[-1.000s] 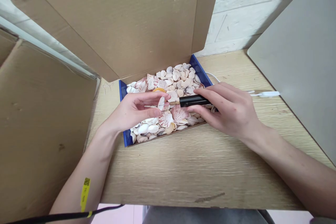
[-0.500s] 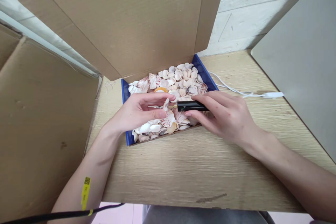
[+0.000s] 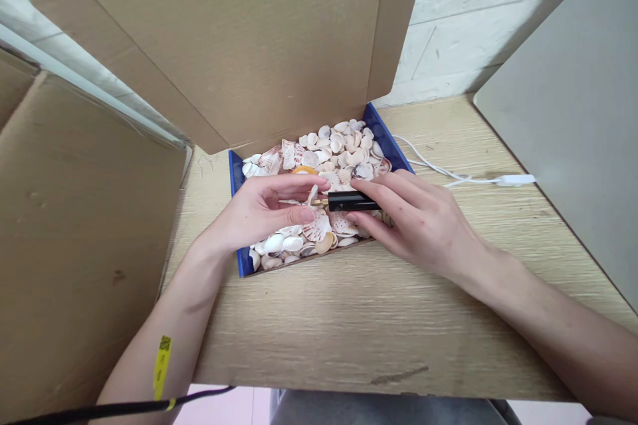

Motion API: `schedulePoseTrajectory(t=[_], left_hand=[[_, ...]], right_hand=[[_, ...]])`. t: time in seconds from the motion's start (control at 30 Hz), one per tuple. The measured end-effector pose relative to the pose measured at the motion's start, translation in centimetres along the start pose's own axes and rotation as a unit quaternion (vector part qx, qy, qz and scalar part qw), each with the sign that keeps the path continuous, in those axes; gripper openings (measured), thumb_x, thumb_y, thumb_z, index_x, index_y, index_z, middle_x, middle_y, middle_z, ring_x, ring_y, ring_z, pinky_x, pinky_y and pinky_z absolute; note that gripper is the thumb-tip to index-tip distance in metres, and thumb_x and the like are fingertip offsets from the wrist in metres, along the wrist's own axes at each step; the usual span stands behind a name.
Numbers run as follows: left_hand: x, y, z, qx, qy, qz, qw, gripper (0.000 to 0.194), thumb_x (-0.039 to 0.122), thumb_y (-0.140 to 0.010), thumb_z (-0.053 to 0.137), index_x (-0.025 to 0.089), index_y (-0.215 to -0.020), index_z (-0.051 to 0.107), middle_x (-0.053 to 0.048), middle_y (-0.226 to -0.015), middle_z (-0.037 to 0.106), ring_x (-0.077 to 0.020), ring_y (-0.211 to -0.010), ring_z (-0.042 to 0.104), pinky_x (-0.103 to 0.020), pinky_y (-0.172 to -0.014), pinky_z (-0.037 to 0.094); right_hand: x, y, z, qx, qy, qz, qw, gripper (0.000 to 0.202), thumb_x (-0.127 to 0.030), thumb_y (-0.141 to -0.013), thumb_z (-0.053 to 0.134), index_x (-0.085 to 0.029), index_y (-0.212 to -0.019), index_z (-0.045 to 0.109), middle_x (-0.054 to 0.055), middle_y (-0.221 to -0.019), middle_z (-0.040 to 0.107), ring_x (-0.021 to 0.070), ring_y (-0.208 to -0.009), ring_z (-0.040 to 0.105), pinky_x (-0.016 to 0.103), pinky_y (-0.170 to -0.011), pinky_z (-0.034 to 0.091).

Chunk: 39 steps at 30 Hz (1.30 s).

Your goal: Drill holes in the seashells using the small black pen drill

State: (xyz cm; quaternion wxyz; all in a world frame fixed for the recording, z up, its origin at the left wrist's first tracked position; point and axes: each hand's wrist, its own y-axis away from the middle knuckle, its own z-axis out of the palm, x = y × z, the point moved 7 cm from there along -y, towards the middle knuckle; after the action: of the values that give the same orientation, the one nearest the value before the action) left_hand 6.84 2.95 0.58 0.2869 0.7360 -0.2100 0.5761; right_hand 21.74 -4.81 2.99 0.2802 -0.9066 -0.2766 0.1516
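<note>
Over the box of shells, my left hand (image 3: 266,209) pinches a pale seashell (image 3: 313,196) on edge between thumb and fingers. My right hand (image 3: 416,219) is wrapped round a small black hand drill (image 3: 351,200), held level and pointing left. Its brass-coloured tip meets the face of the pinched shell; whether it has gone through cannot be seen. Beneath both hands, loose white, cream and red-streaked shells (image 3: 343,143) fill a shallow cardboard box with blue inner sides (image 3: 386,136). A fan-shaped shell (image 3: 316,229) with red streaks lies just below the left thumb.
The box's tall cardboard lid (image 3: 239,46) stands up behind it. Another cardboard box (image 3: 90,199) is at the left, a grey panel (image 3: 563,113) at the right. A white cable with a plug (image 3: 516,180) lies on the wooden table (image 3: 349,319). A black cable (image 3: 199,396) crosses the lower left.
My right hand has brought the drill slightly left, closer against the shell. My left hand keeps the same pinch. The whole view has shifted a little.
</note>
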Motion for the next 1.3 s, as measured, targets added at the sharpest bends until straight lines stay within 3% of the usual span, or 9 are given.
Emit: schedulePoseTrajectory(t=[0.4,0.77,0.9,1.3], left_hand=[[0.24,-0.05,-0.27,0.015,-0.004,0.023,1.000,0.036,0.020,-0.067,0.079,0.021,-0.102,0.072,-0.005,-0.107,0.073,-0.0206,-0.096,0.068,-0.030,-0.081,0.056],[-0.08,0.23,-0.47,0.012,0.001,-0.005,1.000,0.054,0.019,-0.069,0.078,0.023,-0.121,0.064,-0.007,-0.129,0.063,-0.0275,-0.118,0.059,-0.038,-0.091,0.055],[-0.15,0.26,-0.45,0.006,0.016,-0.013,1.000,0.052,0.018,-0.067,0.079,0.024,-0.118,0.066,-0.006,-0.133,0.060,-0.0282,-0.123,0.055,-0.038,-0.097,0.052],[0.17,0.12,-0.45,-0.006,0.006,0.022,1.000,0.039,0.022,-0.070,0.078,0.021,-0.108,0.070,-0.007,-0.116,0.070,-0.0229,-0.104,0.066,-0.032,-0.084,0.056]], right_hand=[[-0.27,0.14,-0.02,0.009,0.017,-0.002,1.000,0.027,-0.030,-0.090,0.055,-0.010,-0.108,0.056,0.009,-0.086,0.067,0.0177,-0.074,0.061,0.029,-0.062,0.048],[-0.23,0.27,0.08,0.005,0.020,0.020,1.000,0.023,-0.033,-0.092,0.054,-0.012,-0.102,0.059,0.004,-0.078,0.065,0.0135,-0.067,0.061,0.025,-0.055,0.045],[-0.15,0.26,0.01,0.012,0.021,0.023,0.999,0.025,-0.033,-0.092,0.053,-0.012,-0.105,0.059,0.005,-0.081,0.067,0.0135,-0.067,0.062,0.025,-0.056,0.047],[-0.24,0.27,-0.16,0.026,0.032,0.010,0.999,0.026,-0.033,-0.091,0.056,-0.011,-0.104,0.059,0.006,-0.082,0.069,0.0136,-0.068,0.063,0.025,-0.057,0.048]])
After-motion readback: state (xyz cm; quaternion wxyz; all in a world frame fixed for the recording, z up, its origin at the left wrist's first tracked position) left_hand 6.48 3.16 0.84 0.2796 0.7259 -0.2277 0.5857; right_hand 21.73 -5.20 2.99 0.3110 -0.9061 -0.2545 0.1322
